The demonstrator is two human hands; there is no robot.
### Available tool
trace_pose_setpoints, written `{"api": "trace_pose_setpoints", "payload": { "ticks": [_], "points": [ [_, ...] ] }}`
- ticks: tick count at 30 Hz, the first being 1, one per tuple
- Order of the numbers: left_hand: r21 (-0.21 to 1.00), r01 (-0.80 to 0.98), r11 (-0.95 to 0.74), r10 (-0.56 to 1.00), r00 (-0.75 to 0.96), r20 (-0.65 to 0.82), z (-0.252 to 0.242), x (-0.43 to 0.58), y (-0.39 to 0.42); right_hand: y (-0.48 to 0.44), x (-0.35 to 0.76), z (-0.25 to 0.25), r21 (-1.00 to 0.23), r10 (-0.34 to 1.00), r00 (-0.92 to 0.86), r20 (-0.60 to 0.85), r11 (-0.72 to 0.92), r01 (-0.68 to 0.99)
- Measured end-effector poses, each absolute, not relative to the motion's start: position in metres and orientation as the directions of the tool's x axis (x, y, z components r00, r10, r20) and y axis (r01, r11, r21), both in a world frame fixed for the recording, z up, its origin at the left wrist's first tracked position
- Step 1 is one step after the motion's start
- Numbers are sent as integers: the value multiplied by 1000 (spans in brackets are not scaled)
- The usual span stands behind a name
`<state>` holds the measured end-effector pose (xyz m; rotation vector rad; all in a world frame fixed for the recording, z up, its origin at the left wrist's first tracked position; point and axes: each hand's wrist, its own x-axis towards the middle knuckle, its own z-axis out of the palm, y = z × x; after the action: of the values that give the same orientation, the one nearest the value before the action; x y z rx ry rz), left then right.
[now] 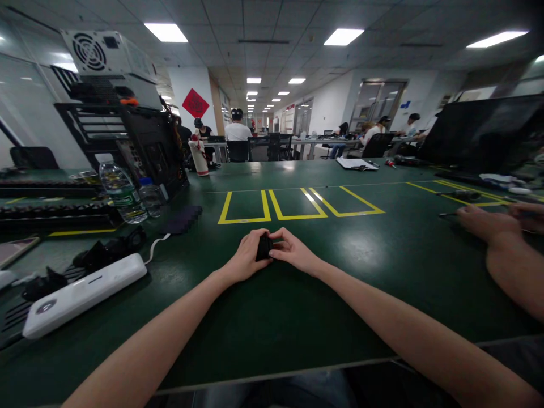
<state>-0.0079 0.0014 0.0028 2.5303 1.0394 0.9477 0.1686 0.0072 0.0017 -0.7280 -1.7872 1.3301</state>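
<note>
A small black block-like object (264, 247) is held between my two hands, low over the green table (297, 306). My left hand (247, 254) wraps round its left side, with the thumb along the bottom and the fingers over the top. From the other side, the fingertips and thumb of my right hand (293, 249) pinch its right edge. What kind of thing it is I cannot make out, as the fingers cover much of it. Just beyond my hands, yellow tape outlines (244, 220) mark the table top.
On the left are a white power strip (87, 294), a water bottle (121, 190), a blue-capped bottle (149, 198) and an opened computer case (144, 141). A co-worker's hands (488, 224) work at the right. A clipboard (356, 164) lies at the far edge.
</note>
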Motion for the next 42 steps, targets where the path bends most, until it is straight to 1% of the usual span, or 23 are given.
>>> {"api": "trace_pose_setpoints", "payload": {
  "ticks": [9, 15, 20, 22, 27, 34, 38, 42],
  "points": [
    [521, 542, -659, 749, 534, 392, 13, -9, 8, 12, 167, 13, -975, 854, -495, 161, 215, 53],
    [567, 554, -609, 783, 531, 323, 17, -10, 12, 16, 168, 18, -981, 857, -505, 101, 169, 92],
    [588, 563, -580, 801, 525, 287, 17, -11, 15, 18, 168, 16, -977, 848, -506, 159, 210, 45],
    [598, 564, -569, 807, 523, 274, 17, -11, 16, 18, 168, 15, -978, 852, -500, 155, 204, 44],
    [607, 559, -566, 808, 522, 272, 16, -11, 16, 20, 165, 13, -989, 879, -466, 105, 141, 42],
    [626, 553, -550, 813, 528, 246, 24, -11, 15, 20, 165, 15, -990, 884, -464, 59, 113, 89],
    [624, 558, -548, 811, 537, 231, 25, -13, 15, 20, 164, 13, -990, 880, -471, 60, 112, 83],
    [610, 556, -565, 807, 527, 267, 17, -12, 17, 19, 163, 11, -987, 873, -478, 92, 144, 72]
  ]
}}
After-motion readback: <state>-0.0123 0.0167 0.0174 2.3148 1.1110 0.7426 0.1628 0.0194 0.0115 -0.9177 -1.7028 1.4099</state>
